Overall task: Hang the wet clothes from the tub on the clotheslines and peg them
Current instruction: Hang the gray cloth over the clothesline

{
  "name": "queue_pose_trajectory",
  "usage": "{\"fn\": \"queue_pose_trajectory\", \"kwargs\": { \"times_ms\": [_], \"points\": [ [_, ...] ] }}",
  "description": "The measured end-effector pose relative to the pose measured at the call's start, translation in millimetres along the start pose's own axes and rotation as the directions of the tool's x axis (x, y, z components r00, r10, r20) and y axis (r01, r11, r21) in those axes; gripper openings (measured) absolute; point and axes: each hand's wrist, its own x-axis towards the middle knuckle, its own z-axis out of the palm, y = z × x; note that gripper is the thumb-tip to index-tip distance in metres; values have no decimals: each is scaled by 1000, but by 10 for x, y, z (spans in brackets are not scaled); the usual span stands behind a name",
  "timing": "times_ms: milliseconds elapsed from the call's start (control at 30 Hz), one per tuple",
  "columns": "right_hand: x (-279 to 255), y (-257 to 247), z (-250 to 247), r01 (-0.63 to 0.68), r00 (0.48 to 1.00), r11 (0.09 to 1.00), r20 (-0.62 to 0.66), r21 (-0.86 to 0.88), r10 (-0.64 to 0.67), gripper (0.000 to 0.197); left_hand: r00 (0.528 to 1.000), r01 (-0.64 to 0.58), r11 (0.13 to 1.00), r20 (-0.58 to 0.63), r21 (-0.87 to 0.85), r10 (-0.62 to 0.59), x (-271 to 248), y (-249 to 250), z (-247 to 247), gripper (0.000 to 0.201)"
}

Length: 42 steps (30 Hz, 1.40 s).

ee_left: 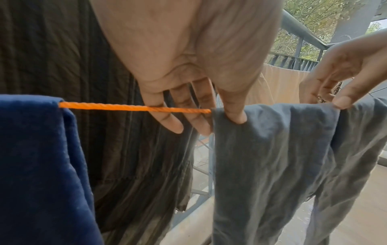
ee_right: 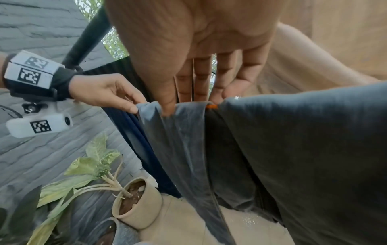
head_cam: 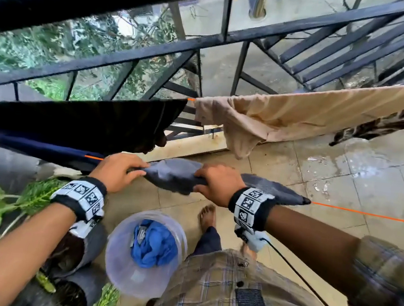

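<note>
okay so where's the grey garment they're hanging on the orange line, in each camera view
Head: grey garment at centre, gripped by left hand and right hand.
Left wrist: right half.
Right wrist: centre and right.
Shared landmark: orange clothesline.

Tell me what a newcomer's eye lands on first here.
Both hands, left hand and right hand, grip a grey wet garment draped over the thin orange clothesline at centre. Below stands a translucent round plastic tub holding a crumpled blue cloth.
</note>
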Motion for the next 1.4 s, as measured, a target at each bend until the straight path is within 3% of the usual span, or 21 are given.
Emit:
{"fn": "queue_pose_trajectory", "kwargs": {
  "times_ms": [100,233,367,567,667,733,867,967,1067,1233,1400],
  "points": [
    [108,1,-71,-4,1000,998,3,-55,5,23,999,-52,998,16,29,52,16,-8,-72,20],
    [116,67,-245,26,999,996,-19,-84,-27,22,1000,-3,999,-4,-40,2,2,-141,-243,21],
    [47,36,-447,81,990,993,-112,-90,-91,22,998,65,991,31,-114,-62,26,-127,-528,23],
    [114,4,-728,34,966,999,-255,1,-32,22,998,67,998,7,0,-67,170,-63,-885,17],
    [208,-31,-695,-4,983,999,-185,51,13,25,989,130,991,65,20,-131,317,-180,-707,18],
    [243,-37,-614,12,997,999,-72,-31,-15,29,967,185,981,171,50,-191,372,-273,-531,22],
    [118,74,-448,63,994,981,98,-182,-45,34,936,246,966,237,83,-259,348,-400,-393,29],
    [-92,279,-432,27,991,990,131,-142,-9,35,937,226,971,257,75,-238,264,-346,-395,22],
    [-380,584,-457,-53,990,990,122,-132,69,35,970,185,982,152,31,-188,229,-192,-343,17],
    [-1037,1160,-393,-272,960,958,38,-88,276,28,997,-74,997,-16,19,74,213,471,-135,18],
    [-1545,1597,-277,-405,914,914,30,-2,405,27,968,-252,966,-6,-54,252,285,1362,252,38]
  ]
}}
